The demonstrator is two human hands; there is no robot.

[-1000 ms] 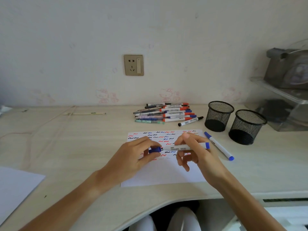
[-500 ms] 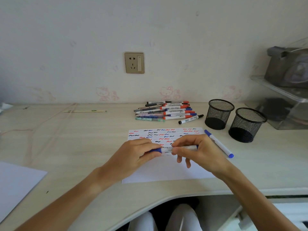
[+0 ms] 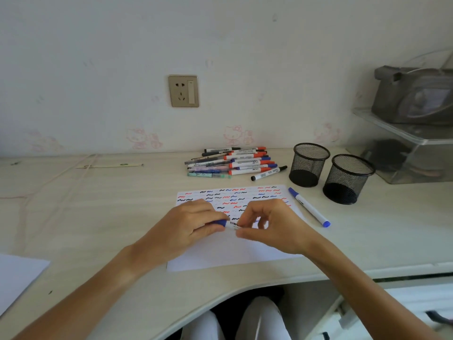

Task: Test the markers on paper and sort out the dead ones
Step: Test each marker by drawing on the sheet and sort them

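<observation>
Gripping: a blue marker (image 3: 226,224) is held level between both hands, above the lower middle of the paper (image 3: 235,251).
Left hand (image 3: 186,227): its fingers are curled round the blue cap end, which is pinched between thumb and fingertips.
Right hand (image 3: 272,224): the white barrel is pinched by thumb and curled fingers, so most of the barrel is hidden; only a short stretch with dark print is seen between the hands.
Marker look: a blue cap and a white body with a small printed label are shown; whether the cap is fully seated cannot be told.
Paper: a white sheet is laid flat on the desk (image 3: 98,217), its upper part covered with rows of short wavy strokes in red, blue and black; the lower part is left blank.
Loose marker (image 3: 308,207): a capped white marker with blue ends is laid slantwise just beside the sheet's right edge.
Marker pile (image 3: 232,164): a heap of markers with red, blue and black caps is stacked beyond the sheet, near the wall.
Mesh cups: a left cup (image 3: 309,165) and a right cup (image 3: 348,179), both black, are stood side by side to the right of the pile.
</observation>
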